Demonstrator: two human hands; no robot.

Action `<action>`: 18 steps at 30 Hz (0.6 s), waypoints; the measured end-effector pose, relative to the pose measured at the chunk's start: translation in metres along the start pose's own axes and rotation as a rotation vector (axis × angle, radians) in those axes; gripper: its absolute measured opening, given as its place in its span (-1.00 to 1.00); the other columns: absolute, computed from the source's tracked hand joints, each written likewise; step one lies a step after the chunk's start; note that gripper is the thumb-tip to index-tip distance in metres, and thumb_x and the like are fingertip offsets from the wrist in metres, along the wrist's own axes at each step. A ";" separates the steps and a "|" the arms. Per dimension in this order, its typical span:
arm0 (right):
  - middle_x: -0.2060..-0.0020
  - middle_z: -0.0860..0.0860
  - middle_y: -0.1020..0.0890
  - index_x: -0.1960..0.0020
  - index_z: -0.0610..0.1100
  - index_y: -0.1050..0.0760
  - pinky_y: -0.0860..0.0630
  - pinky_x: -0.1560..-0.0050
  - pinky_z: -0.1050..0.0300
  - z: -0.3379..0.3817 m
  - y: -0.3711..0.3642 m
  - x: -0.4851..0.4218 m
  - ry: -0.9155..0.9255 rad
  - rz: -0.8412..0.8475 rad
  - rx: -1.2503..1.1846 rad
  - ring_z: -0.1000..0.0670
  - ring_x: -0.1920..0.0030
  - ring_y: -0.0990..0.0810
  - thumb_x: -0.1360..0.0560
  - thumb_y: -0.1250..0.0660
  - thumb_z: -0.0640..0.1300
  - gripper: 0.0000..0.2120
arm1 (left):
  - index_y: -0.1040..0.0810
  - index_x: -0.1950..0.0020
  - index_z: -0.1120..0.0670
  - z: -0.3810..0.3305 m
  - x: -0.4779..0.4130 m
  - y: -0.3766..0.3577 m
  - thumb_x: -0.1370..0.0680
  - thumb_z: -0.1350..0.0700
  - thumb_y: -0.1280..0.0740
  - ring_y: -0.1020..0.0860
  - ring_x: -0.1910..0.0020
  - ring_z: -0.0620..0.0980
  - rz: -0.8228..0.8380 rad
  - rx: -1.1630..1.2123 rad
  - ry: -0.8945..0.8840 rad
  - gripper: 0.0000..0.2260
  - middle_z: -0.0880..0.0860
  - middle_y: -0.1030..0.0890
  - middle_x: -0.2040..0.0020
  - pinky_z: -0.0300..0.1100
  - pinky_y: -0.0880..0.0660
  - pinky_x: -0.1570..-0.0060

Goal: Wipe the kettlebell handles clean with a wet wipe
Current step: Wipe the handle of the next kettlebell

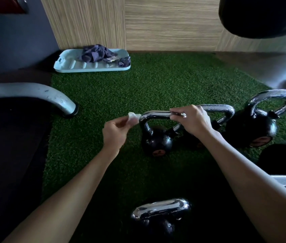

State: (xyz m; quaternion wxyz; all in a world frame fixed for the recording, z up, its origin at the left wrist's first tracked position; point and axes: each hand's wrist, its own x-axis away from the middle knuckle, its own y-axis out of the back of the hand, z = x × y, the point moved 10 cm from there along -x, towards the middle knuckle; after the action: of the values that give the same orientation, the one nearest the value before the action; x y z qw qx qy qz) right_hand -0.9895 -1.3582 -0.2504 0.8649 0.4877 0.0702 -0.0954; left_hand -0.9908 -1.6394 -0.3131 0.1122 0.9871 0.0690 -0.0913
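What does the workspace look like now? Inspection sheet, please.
Surface: green turf mat.
Job's things: wet wipe at the left corner of the handle of the middle kettlebell; near kettlebell and large kettlebell untouched.
Clutter: pale tray holding a purple cloth, at the far edge.
Grippers: left hand pinches the wipe; right hand grips the handle.
Cables: nothing seen.
Surroundings: grey machine leg left, wood-panel wall, black bag hanging upper right.

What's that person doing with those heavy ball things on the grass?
A person is wiping gym weights. The left hand pinches a white wet wipe at one end of a small kettlebell's shiny handle, while the right hand has its grip on the top of that handle. Other kettlebells stand on the green turf nearby.
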 end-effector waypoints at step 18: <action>0.31 0.04 -0.63 0.09 -0.12 -0.72 -0.12 0.59 0.29 0.046 -0.042 0.048 -0.198 0.174 -1.049 0.12 0.55 -0.25 -0.42 -0.58 -0.09 -0.87 | -0.70 -0.19 0.07 -0.077 0.007 -0.040 -0.39 0.09 -0.59 -0.63 -0.18 -0.18 0.478 -0.199 -0.174 -0.63 -0.14 -0.69 -0.10 -0.40 -0.45 -0.24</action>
State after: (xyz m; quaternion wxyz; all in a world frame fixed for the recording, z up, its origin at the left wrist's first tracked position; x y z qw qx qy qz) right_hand -0.9514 -1.4231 -0.2720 0.9995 -0.0171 -0.0141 -0.0213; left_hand -0.9774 -1.5823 -0.2489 0.2325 0.9479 -0.1673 -0.1393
